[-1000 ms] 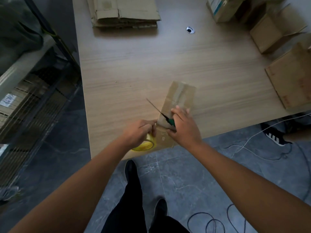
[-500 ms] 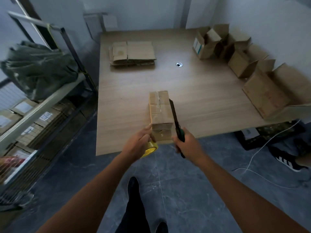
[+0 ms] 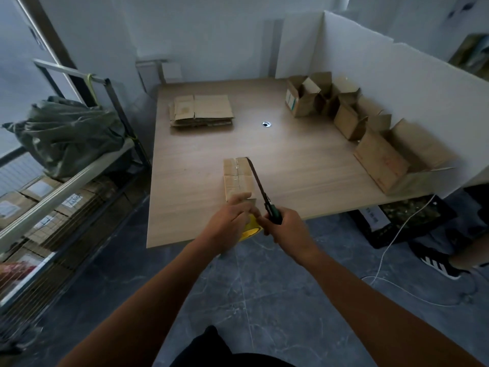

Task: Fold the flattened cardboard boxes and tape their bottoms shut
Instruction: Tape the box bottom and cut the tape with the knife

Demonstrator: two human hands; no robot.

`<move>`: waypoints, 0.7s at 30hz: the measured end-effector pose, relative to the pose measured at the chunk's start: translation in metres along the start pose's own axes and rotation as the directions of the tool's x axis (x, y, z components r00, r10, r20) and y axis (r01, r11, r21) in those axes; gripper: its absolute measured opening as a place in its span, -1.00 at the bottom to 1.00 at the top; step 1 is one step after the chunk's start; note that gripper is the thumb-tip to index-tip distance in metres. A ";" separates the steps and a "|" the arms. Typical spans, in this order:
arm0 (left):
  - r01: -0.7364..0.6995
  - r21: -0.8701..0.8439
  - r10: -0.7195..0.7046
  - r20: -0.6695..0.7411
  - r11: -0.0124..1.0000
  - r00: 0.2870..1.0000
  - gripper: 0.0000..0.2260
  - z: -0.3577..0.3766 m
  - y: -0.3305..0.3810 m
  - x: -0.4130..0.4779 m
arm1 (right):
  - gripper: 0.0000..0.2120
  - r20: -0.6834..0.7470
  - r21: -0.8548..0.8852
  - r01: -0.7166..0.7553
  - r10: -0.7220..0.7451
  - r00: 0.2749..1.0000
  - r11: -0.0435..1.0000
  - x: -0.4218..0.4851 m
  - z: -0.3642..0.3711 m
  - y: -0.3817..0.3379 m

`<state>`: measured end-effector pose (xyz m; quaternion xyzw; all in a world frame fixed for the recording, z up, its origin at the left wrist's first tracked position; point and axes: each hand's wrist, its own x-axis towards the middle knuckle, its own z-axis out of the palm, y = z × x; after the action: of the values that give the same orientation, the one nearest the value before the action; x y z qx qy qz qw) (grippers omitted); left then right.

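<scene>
Standing boxes (image 3: 381, 165): several folded, open-topped, along the table's (image 3: 304, 160) right side; likely finished
Flat stack (image 3: 201, 111): far left; left to fold
Current box (image 3: 236, 176): near edge, taped on top; seemingly awaiting the cut
Left hand (image 3: 227, 223): gripping the yellow tape roll (image 3: 250, 230) at the box's near end
Right hand (image 3: 288, 226): clasping a knife (image 3: 260, 189), blade beside the box

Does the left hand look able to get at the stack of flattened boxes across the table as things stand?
Probably not yet: the left hand grips the tape roll at the near edge of the table, while the stack lies at the far side, a long stretch away.
</scene>
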<state>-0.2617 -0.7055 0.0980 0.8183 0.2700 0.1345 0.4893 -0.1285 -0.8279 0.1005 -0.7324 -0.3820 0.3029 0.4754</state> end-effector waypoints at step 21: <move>-0.045 0.428 -0.052 0.212 0.902 0.976 -0.79 -0.166 -0.054 0.067 | -0.78 -0.224 0.212 -0.164 0.212 0.951 0.963 0.110 0.038 -0.025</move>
<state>-0.3043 -0.5259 0.1285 0.9153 0.2394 -0.0199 0.3234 -0.1083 -0.7103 0.1012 -0.7484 -0.2178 0.2893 0.5556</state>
